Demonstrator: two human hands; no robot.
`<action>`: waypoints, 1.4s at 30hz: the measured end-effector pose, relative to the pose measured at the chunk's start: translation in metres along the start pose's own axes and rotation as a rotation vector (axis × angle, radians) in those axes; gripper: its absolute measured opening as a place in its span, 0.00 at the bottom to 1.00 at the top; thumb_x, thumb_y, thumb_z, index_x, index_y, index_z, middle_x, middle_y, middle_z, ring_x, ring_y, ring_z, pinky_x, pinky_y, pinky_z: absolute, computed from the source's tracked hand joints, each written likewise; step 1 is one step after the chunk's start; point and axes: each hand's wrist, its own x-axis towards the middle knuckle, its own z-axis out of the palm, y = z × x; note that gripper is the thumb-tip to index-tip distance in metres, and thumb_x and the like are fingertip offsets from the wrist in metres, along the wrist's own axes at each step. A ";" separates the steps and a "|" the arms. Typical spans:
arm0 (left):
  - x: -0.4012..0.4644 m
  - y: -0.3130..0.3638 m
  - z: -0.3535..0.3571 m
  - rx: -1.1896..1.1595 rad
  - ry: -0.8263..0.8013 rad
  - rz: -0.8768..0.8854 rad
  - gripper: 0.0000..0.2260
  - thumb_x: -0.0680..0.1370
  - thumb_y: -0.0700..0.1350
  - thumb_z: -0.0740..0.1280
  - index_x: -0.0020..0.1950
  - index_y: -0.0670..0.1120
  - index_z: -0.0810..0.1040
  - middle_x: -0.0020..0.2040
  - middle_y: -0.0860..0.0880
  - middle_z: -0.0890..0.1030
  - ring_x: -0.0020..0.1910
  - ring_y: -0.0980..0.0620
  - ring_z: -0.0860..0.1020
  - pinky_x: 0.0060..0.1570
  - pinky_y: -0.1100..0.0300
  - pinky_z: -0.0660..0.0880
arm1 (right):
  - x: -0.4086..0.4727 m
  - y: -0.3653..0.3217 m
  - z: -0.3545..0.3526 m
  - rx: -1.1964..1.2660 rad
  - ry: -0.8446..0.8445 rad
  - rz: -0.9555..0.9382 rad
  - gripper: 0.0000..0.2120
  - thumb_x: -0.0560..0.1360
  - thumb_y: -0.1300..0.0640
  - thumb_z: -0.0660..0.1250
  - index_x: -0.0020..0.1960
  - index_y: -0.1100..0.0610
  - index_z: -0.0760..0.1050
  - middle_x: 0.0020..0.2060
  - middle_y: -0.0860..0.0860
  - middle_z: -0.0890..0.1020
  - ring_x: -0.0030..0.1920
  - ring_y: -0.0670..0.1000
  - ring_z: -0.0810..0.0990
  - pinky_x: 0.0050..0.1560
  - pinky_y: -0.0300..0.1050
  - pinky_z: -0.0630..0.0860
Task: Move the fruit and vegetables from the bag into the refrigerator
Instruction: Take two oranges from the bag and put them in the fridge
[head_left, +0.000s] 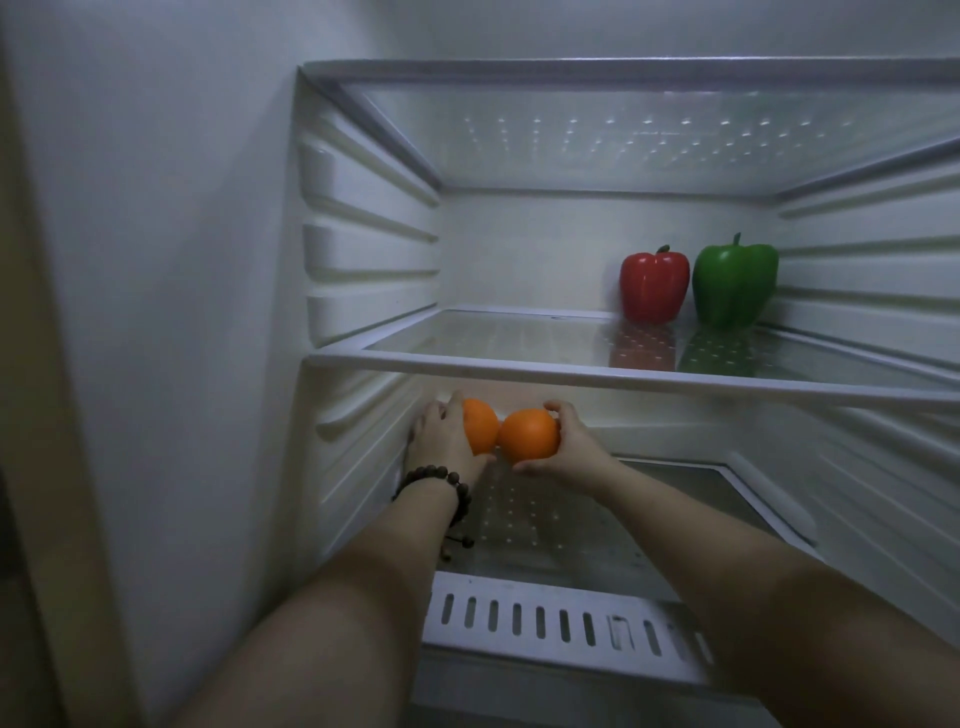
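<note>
2 oranges are held low over the lower shelf (597, 525), left orange (480, 432) gripped by the left hand (441, 439), right orange (530, 435) by the right hand (574, 441) (apparently touching, not yet released).

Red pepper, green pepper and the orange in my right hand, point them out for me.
red pepper (654, 286), head view, middle of its front face
green pepper (735, 286), head view, middle of its front face
orange (529, 434), head view, bare front between the fingers

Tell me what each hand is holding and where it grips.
The left hand holds one orange by its left side. The right hand holds the other orange by its right side, with the thumb beneath.
</note>
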 end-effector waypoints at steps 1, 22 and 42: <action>-0.003 0.000 -0.002 0.003 -0.011 -0.005 0.45 0.70 0.51 0.74 0.77 0.52 0.47 0.74 0.45 0.57 0.72 0.42 0.59 0.67 0.43 0.64 | -0.002 -0.002 -0.001 0.001 0.006 0.000 0.49 0.63 0.55 0.79 0.73 0.48 0.51 0.71 0.55 0.61 0.67 0.60 0.67 0.63 0.57 0.71; -0.191 0.011 -0.104 -0.018 0.039 0.191 0.24 0.75 0.56 0.59 0.68 0.48 0.65 0.62 0.44 0.73 0.60 0.43 0.71 0.60 0.46 0.70 | -0.231 -0.077 -0.024 -0.134 0.205 0.009 0.35 0.73 0.48 0.69 0.74 0.54 0.57 0.72 0.56 0.63 0.69 0.57 0.65 0.64 0.50 0.65; -0.494 0.030 -0.132 -0.036 -0.252 0.561 0.29 0.78 0.59 0.56 0.76 0.49 0.55 0.75 0.48 0.61 0.73 0.49 0.59 0.71 0.51 0.55 | -0.596 -0.085 -0.022 -0.442 0.410 0.118 0.25 0.76 0.49 0.65 0.70 0.55 0.66 0.71 0.54 0.65 0.70 0.55 0.64 0.69 0.49 0.63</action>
